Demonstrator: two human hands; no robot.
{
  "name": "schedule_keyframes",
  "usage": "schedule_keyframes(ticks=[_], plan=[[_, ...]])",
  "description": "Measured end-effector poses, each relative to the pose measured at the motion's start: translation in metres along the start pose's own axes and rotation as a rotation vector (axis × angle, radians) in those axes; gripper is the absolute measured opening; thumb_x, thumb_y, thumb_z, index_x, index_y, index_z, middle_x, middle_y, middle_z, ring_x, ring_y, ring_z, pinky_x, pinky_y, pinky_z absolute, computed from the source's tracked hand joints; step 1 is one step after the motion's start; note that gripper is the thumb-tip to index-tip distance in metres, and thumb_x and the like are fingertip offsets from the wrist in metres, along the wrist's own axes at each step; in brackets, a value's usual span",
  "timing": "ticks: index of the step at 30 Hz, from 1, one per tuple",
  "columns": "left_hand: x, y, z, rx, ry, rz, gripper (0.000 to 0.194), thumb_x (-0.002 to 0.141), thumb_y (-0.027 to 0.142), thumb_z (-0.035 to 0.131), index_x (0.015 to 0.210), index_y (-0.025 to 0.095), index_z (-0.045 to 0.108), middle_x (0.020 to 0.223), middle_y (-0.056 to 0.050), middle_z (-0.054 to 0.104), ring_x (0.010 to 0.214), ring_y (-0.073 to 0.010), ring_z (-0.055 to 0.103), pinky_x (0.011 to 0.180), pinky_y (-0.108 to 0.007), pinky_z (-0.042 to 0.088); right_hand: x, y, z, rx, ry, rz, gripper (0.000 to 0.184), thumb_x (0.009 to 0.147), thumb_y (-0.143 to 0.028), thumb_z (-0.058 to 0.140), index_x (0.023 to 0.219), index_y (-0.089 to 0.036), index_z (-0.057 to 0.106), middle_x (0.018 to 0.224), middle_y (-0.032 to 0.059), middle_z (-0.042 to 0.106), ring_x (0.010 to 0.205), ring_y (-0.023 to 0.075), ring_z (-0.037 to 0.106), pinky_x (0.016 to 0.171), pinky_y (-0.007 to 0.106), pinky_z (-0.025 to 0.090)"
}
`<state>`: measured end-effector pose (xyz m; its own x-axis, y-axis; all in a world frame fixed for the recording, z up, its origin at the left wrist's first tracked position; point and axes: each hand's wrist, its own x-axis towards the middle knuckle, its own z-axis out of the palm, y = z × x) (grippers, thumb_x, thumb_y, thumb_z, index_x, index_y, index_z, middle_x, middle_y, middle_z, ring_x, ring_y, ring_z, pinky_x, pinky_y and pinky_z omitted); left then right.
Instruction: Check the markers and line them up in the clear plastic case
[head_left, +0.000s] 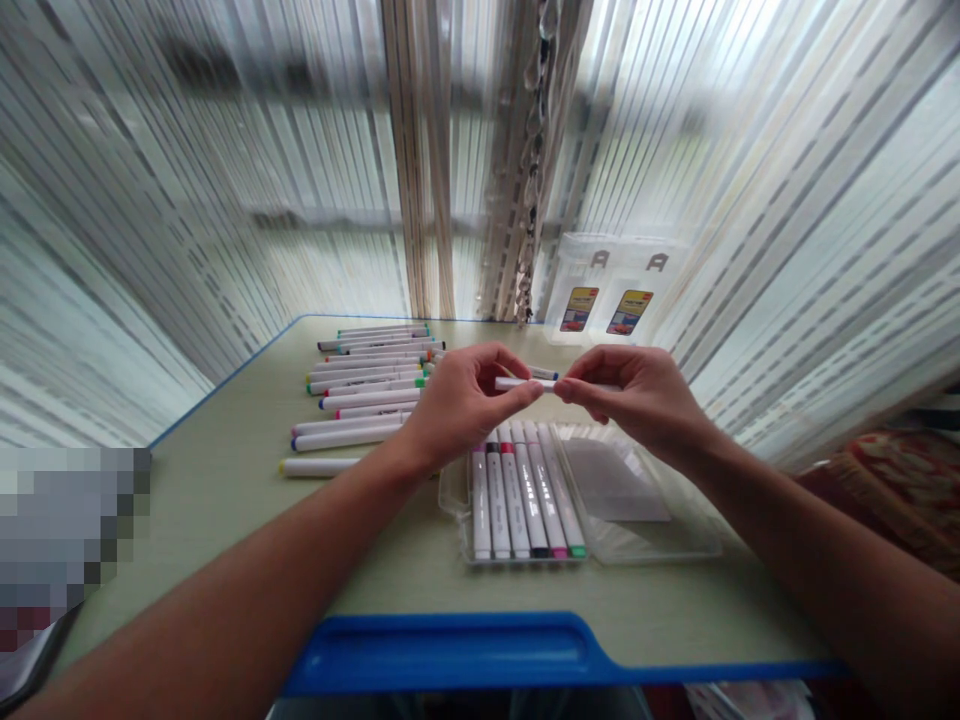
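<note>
Between my two hands a white marker [549, 386] is held level above an open clear plastic case. My left hand [469, 395] pinches its left part with thumb and fingers. Thumb and fingers of my right hand [637, 385] close on its right part. Below them, the case [469, 545] lies open on the table, its left half holding several white markers [517, 510] side by side with coloured ends. Left of the case, several loose markers [356, 405] lie in a rough column, some partly hidden by my left hand and forearm.
The pale table [405, 585] has a blue edge and a blue pen groove [450, 650] at the front. Two labelled clear packages [592, 280] stand at the back against striped curtains [337, 150]. The case's lid [645, 540] spreads to the right. A blurred, pixelated object [52, 560] is at left.
</note>
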<state>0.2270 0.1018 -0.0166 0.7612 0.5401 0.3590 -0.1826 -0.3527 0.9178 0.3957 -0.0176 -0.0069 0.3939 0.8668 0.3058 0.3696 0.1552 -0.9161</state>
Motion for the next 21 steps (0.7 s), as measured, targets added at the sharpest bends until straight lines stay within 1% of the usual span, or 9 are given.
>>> schedule_keyframes(ticks=[2, 3, 7, 10, 13, 16, 19, 21], plan=[[-0.0006, 0.0004, 0.0016, 0.049, -0.025, 0.005, 0.023, 0.077, 0.029, 0.081, 0.083, 0.011, 0.069, 0.065, 0.001, 0.06, 0.051, -0.0067, 0.048, 0.046, -0.019, 0.034, -0.0008, -0.0011, 0.0014, -0.029, 0.0, -0.018, 0.035, 0.057, -0.042, 0.095, 0.065, -0.016, 0.073, 0.056, 0.001, 0.063, 0.048, 0.0084, 0.049, 0.044, 0.022, 0.035], [-0.001, 0.0009, 0.0023, 0.073, -0.033, 0.013, 0.022, 0.078, 0.029, 0.08, 0.084, 0.011, 0.07, 0.066, 0.0, 0.061, 0.052, -0.0068, 0.048, 0.046, -0.019, 0.035, -0.0011, -0.0014, 0.0018, -0.039, -0.002, -0.028, 0.036, 0.056, -0.043, 0.095, 0.065, -0.016, 0.073, 0.056, 0.0014, 0.064, 0.049, 0.0088, 0.049, 0.045, 0.023, 0.036], [-0.0027, 0.0034, 0.0045, 0.115, -0.069, 0.041, 0.019, 0.083, 0.028, 0.075, 0.09, 0.011, 0.073, 0.079, -0.006, 0.071, 0.058, -0.0085, 0.055, 0.05, -0.019, 0.042, -0.0008, -0.0009, 0.0016, -0.073, -0.014, -0.062, 0.037, 0.057, -0.046, 0.094, 0.064, -0.016, 0.074, 0.057, 0.0031, 0.066, 0.051, 0.0105, 0.051, 0.046, 0.024, 0.037], [-0.0038, 0.0052, 0.0056, 0.105, -0.097, 0.027, 0.016, 0.086, 0.025, 0.07, 0.093, 0.011, 0.074, 0.082, -0.008, 0.073, 0.058, -0.0088, 0.057, 0.05, -0.019, 0.043, -0.0002, 0.0, 0.0006, -0.099, -0.026, -0.076, 0.037, 0.058, -0.047, 0.094, 0.064, -0.016, 0.075, 0.057, 0.0029, 0.066, 0.05, 0.0104, 0.05, 0.045, 0.024, 0.037], [-0.0039, 0.007, 0.0054, 0.099, -0.092, 0.015, 0.014, 0.087, 0.022, 0.067, 0.094, 0.01, 0.074, 0.083, -0.008, 0.073, 0.057, -0.0085, 0.056, 0.051, -0.02, 0.044, 0.0, -0.0002, 0.0005, -0.089, -0.025, -0.059, 0.036, 0.059, -0.047, 0.093, 0.065, -0.017, 0.075, 0.056, 0.0024, 0.065, 0.05, 0.0103, 0.05, 0.045, 0.024, 0.036], [-0.0034, 0.0082, 0.0045, 0.105, -0.073, 0.015, 0.017, 0.089, 0.023, 0.065, 0.096, 0.01, 0.074, 0.082, -0.008, 0.073, 0.056, -0.0087, 0.055, 0.052, -0.021, 0.044, -0.0001, -0.0016, 0.0007, -0.043, -0.037, -0.02, 0.033, 0.061, -0.046, 0.092, 0.067, -0.018, 0.077, 0.058, 0.0028, 0.067, 0.049, 0.0099, 0.05, 0.044, 0.023, 0.035], [-0.0028, 0.0084, 0.0035, 0.101, -0.055, 0.007, 0.02, 0.091, 0.024, 0.063, 0.099, 0.009, 0.074, 0.08, -0.008, 0.072, 0.055, -0.009, 0.055, 0.051, -0.021, 0.043, -0.0001, -0.0017, -0.0004, 0.004, -0.064, 0.014, 0.029, 0.065, -0.044, 0.09, 0.07, -0.018, 0.078, 0.062, 0.0031, 0.069, 0.047, 0.0076, 0.045, 0.042, 0.023, 0.029], [-0.0024, 0.0081, 0.0025, 0.087, -0.049, 0.007, 0.019, 0.091, 0.023, 0.062, 0.098, 0.01, 0.073, 0.079, -0.007, 0.071, 0.054, -0.0089, 0.055, 0.05, -0.021, 0.043, 0.0002, -0.0001, -0.0017, 0.03, -0.079, 0.033, 0.028, 0.068, -0.043, 0.088, 0.073, -0.017, 0.079, 0.061, 0.0024, 0.068, 0.045, 0.0065, 0.041, 0.041, 0.023, 0.025]])
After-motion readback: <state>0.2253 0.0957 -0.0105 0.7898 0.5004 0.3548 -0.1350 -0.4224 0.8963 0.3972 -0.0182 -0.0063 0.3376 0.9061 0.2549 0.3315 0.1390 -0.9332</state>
